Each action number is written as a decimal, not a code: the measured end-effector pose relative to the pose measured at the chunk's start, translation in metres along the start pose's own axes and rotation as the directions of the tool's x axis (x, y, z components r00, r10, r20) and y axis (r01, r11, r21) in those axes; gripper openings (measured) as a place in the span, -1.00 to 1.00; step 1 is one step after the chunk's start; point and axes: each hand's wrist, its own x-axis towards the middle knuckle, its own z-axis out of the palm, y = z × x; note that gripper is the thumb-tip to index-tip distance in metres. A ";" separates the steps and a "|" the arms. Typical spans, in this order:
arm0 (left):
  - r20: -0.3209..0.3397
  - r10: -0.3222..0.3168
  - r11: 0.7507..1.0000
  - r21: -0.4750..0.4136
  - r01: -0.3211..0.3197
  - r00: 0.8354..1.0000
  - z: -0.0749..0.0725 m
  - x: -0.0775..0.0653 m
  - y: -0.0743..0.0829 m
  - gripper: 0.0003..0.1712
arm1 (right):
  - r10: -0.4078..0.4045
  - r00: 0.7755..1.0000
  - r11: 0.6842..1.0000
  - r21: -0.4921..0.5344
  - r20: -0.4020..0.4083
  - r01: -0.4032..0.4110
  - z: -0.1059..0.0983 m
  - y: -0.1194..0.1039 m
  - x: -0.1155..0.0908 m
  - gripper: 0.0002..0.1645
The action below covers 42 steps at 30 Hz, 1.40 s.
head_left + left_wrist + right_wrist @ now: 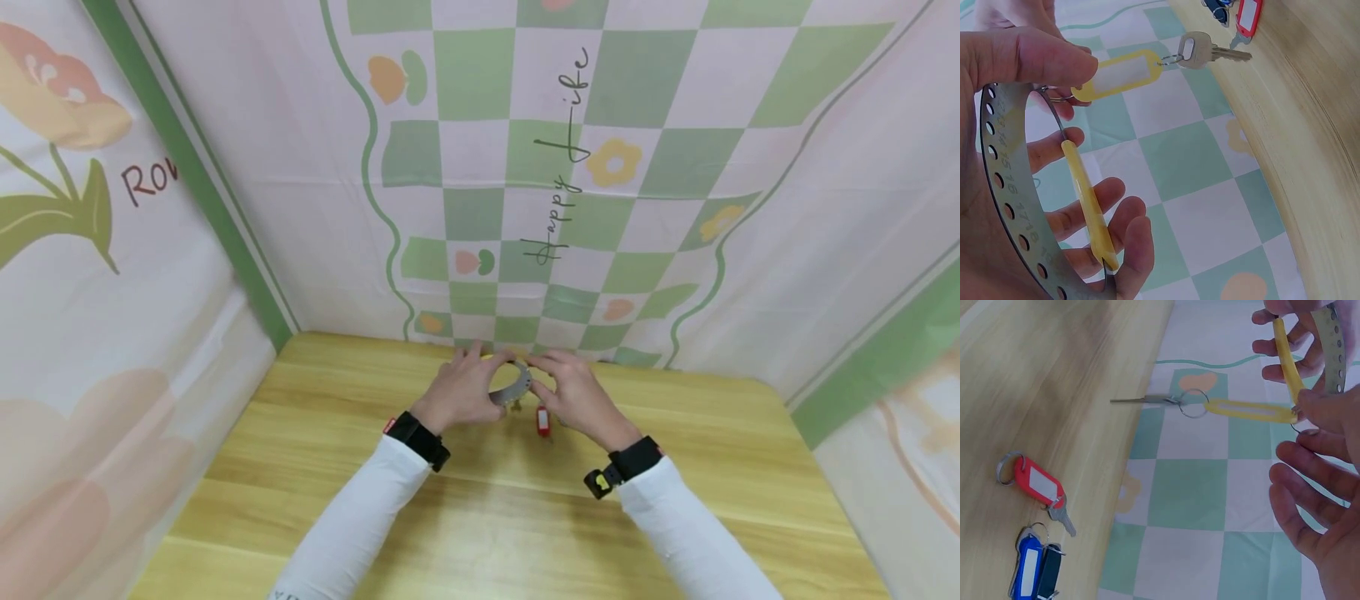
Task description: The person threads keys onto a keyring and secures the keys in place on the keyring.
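Observation:
My left hand [465, 387] grips a large key ring [1007, 175], a curved grey metal band with numbered holes and a yellow sleeve [1088, 200] on its thin wire side. A yellow key tag [1125, 75] hangs by its small split ring at one end of the band, with a silver key [1196, 51] dangling from the tag. In the right wrist view, the thumb and forefinger of my right hand [1329, 487] pinch where the tag's split ring meets the large ring. Its other fingers are loosely bent.
On the wooden table [480, 508] below lies a red key tag [1041, 481] with a key. Beside it are a blue key tag [1027, 569] and a dark green key tag [1049, 572]. A checkered cloth [555, 192] rises behind the table's far edge.

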 end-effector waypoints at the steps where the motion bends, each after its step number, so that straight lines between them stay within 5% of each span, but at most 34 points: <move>1: -0.001 0.001 1.000 -0.001 -0.001 1.000 0.000 0.000 0.000 -0.05 | 0.007 1.000 1.000 0.005 0.016 -0.007 -0.001 0.000 0.000 -0.52; 11: -0.010 -0.020 0.999 -0.029 0.019 1.000 0.001 0.000 -0.005 -0.04 | 0.108 0.990 0.994 0.010 0.086 -0.109 -0.002 0.016 -0.009 -0.58; 18: -0.012 -0.030 0.999 -0.044 0.029 0.999 0.000 0.000 -0.007 -0.04 | 0.169 0.948 0.985 -0.028 0.269 -0.167 0.013 0.034 -0.023 -0.71; 25: -0.030 -0.032 0.999 -0.029 0.032 0.999 -0.001 0.000 -0.009 -0.04 | 0.029 0.935 0.998 -0.062 0.354 -0.008 0.034 0.044 -0.036 -0.56; 33: -0.055 -0.023 1.000 -0.013 0.023 0.998 -0.001 0.000 -0.010 -0.04 | -0.130 0.921 0.966 -0.162 0.367 0.201 0.050 0.046 -0.044 -0.77; 42: -0.049 -0.027 0.999 -0.020 0.026 0.998 -0.001 -0.001 -0.010 -0.04 | -0.163 0.909 0.968 -0.115 0.382 0.222 0.061 0.055 -0.044 -0.81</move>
